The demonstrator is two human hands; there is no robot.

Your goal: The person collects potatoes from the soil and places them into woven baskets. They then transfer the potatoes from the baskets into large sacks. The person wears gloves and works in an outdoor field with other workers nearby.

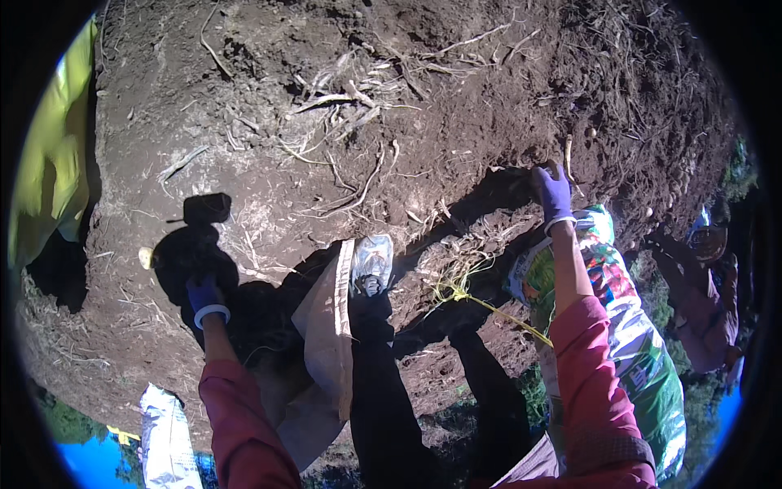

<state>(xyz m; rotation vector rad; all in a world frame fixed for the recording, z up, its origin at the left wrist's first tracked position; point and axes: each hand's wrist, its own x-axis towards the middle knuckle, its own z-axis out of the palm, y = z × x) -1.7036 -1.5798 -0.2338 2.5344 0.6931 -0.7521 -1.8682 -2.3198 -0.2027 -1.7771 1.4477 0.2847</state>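
My left hand (pixel 206 294), in a purple glove with a white cuff, is low over the soil in the dark shadow of my head. Its fingers are hard to make out there. A pale, potato-like tuber (pixel 146 257) lies on the ground beyond it to the left. Farther out on the right is my right hand (pixel 553 191), gloved the same way, with its fingers bent near the soil. A dry stalk (pixel 569 158) lies just beside its fingertips; whether they touch is unclear. Below the right wrist stands a printed green plastic sack (pixel 647 391).
A brown sack (pixel 324 333) with a stitched edge hangs beside my shoe (pixel 372 263). Yellow twine (pixel 504 318) runs to the green sack. Dry stalks (pixel 342 104) litter the soil. A yellow sack (pixel 58 159) and white sack (pixel 168 437) stand left; another person (pixel 702 305) is at right.
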